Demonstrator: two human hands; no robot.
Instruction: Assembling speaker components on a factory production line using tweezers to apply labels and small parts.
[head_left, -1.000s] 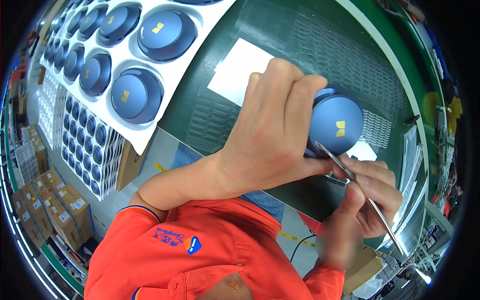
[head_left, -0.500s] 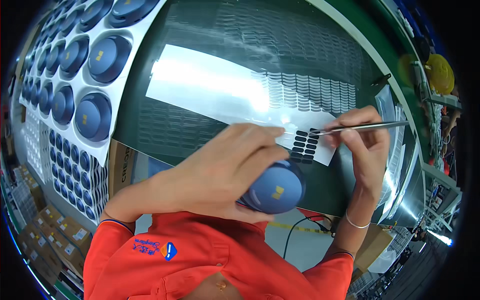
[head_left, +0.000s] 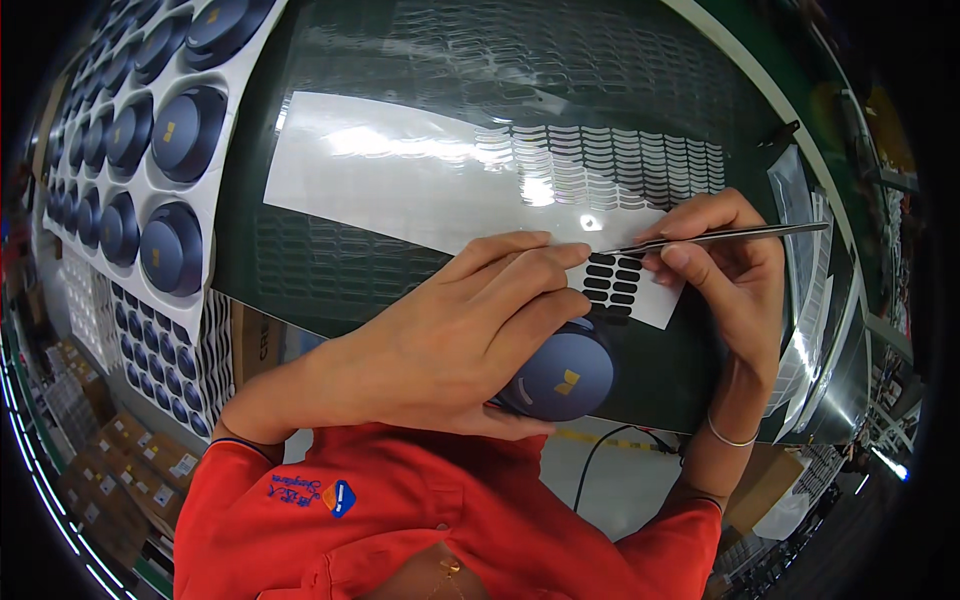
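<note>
My left hand is wrapped round a blue rounded shell, like a headphone ear cup, with a small gold mark on its face. That hand's forefinger reaches past it to the upper left corner of a block of black oval stickers on a white backing sheet. In my right hand is a pair of metal tweezers, pinched between thumb and fingers. Their tip lies along the top row of stickers, close to the left forefinger. Whether a sticker is in the tip I cannot tell.
White moulded trays of similar blue shells stand at the left, with more stacked below. A glossy clear film with rows of curved cut-outs covers the dark green table. Plastic sheets lie at the right edge; a black cable hangs below.
The tweezers' tip has moved left along the top of the stickers, up to my left forefinger. My left fingers have become still over the sheet, still holding the shell.
</note>
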